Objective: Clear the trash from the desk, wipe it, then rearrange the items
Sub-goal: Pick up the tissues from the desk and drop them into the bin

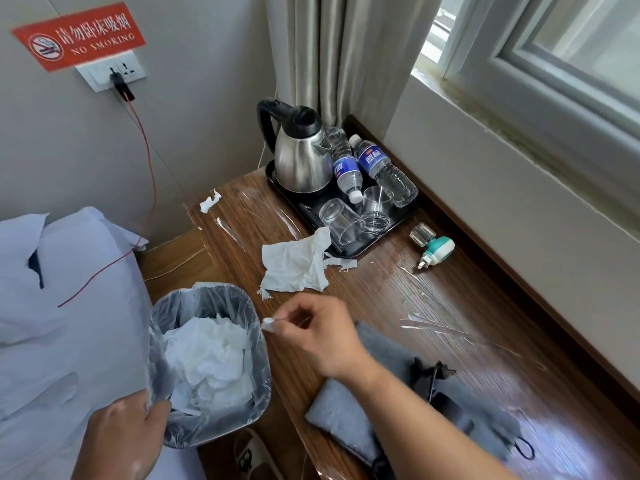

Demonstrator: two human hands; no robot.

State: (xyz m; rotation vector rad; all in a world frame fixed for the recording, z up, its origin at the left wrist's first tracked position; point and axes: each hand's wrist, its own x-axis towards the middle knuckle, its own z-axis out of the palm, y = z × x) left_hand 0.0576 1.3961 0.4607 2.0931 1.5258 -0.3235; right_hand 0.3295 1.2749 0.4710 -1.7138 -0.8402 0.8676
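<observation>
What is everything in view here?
desk: 1, brown, under window
tray: 1, black, desk's far corner
kettle: 1, steel, on tray
bottles: 2, blue-labelled, on tray
glasses: 2, clear, on tray
tissue: 1, white, beside tray
plug-in: 1, teal, right of tray
cloth: 1, grey, desk's near end
bin: 1, clear-lined, beside desk, holding tissues
sign: 1, red, wall
cable: 1, red, from wall socket
left grip: 1, holds bin
right grip: 1, pinches white scrap beside bin

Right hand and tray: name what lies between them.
Head view: a crumpled tissue lies on the desk between the right hand and the tray, reaching the tray's rim.
</observation>
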